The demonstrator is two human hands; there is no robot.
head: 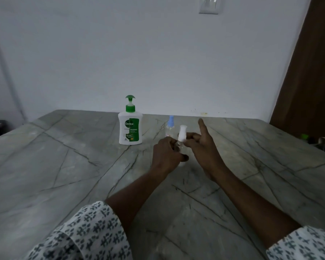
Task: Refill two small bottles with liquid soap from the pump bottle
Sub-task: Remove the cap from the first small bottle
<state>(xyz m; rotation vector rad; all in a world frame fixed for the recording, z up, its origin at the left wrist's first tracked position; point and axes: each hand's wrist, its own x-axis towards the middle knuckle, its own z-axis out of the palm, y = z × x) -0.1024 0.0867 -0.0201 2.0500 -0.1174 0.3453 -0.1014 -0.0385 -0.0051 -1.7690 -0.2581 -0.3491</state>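
Observation:
A white pump bottle [130, 128] with a green pump head and green label stands upright on the marble table [68, 166], left of centre. Just right of it stands a small clear bottle with a blue spray cap [170, 126]. In front of that one, my left hand [166, 156] grips the clear body of a second small bottle [180, 145], which has a white spray top [182, 133]. My right hand [204, 147] pinches that white top with thumb and middle fingers, its index finger pointing up.
A white wall runs behind the table, with a switch plate [209, 5] high up. A brown wooden panel [311, 72] stands at the right, with dark objects [319, 142] beside the table's right edge. Patterned sleeves cover both forearms.

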